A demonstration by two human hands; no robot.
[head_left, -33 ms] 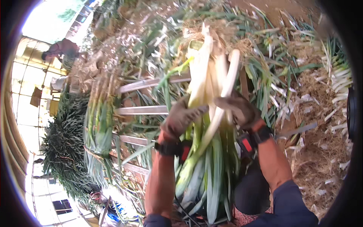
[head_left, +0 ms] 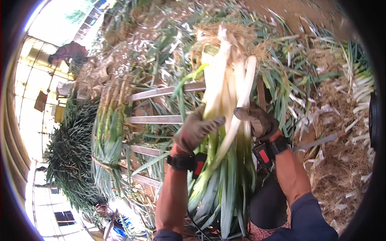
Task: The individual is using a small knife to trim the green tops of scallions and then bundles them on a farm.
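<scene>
A thick bunch of long green onions (head_left: 225, 88) lies lengthwise in front of me, pale stalks and brown roots away from me, green leaves toward me. My left hand (head_left: 198, 127), in a dark, soiled work glove, is at the bunch's left side. Its fingers are stretched out over the stalks, with the thumb apart. My right hand (head_left: 259, 121), gloved alike, cups the right side with bent fingers; its thumb tip touches a loose white stalk that slants across the bunch. Some of its fingertips are hidden. Black straps with red-faced devices circle both wrists.
Under and left of the bunch runs a rack of metal bars (head_left: 155, 119). Another onion bundle (head_left: 109, 132) and a dark green heap (head_left: 74, 156) lie at left. Trimmings cover the ground; peeled white onions (head_left: 362, 86) lie far right. A person (head_left: 70, 52) bends at upper left.
My two hands have drawn slightly apart. The right thumb has pulled back to the right off the stalks. The whole view has shifted a little.
</scene>
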